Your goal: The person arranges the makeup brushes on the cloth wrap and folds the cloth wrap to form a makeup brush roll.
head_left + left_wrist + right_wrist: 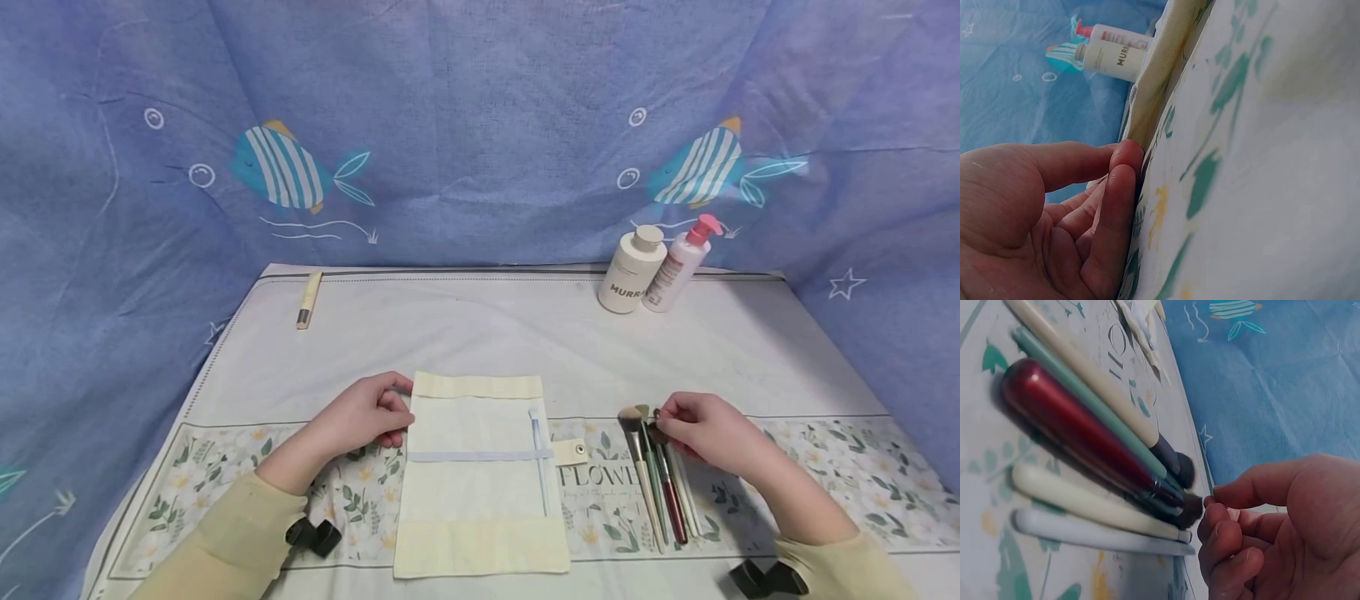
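A cream fabric brush roll lies unfolded, with a grey elastic band across it and a snap tab at its right. One slim pale-blue makeup brush is tucked under the band on the right side. My left hand pinches the roll's left edge near the top, thumb against fingertips. To the right lies a bunch of makeup brushes with cream, green, red and whitish handles. My right hand is at their bristle ends, fingers curled and thumb close to the index fingertip; whether it grips a brush cannot be made out.
Toward the back right stand a white bottle and a pink-topped pump bottle, side by side. A small yellow tube lies at the back left. A blue fish-print curtain borders the cloth-covered table.
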Tool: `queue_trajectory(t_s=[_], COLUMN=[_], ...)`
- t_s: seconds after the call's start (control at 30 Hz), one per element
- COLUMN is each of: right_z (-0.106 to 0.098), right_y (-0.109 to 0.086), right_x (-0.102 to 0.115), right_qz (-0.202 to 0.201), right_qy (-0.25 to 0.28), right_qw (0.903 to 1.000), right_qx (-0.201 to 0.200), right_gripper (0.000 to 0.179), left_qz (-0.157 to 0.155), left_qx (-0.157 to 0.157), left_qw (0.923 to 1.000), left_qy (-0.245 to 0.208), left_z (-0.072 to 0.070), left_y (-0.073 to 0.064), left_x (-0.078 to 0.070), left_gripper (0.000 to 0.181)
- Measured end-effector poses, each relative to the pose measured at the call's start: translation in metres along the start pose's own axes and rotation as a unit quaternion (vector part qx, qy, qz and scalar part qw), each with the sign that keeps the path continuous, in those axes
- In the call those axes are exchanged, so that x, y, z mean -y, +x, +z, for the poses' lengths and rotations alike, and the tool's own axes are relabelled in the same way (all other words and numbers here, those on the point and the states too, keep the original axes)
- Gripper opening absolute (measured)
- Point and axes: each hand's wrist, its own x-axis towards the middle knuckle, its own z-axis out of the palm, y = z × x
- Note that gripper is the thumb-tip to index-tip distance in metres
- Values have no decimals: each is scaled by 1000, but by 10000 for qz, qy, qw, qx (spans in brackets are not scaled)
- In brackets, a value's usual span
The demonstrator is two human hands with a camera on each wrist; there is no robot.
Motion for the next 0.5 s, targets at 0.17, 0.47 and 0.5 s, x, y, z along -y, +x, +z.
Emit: queue_trajectory(t_s=[0.17,0.47,0.5], right_z=[0,1,2], right_y=[-1,-6,-6], right_x=[-4,-9,-10], right_qz=[77,150,151], right_qy=[-185,-633,-676], right_qw=[9998,9976,9973], right_qx=[-68,-230,-241], right_gripper=[11,8,8], left_qz=[-66,-135,-163], left_qx=[-24,-60,-64], left_qw=[10000,9998,9998], left_qy=[30,108,93], left_z=[0,1,1], left_y=[0,3,2], left_x=[0,3,3], left_gripper=[44,42,42])
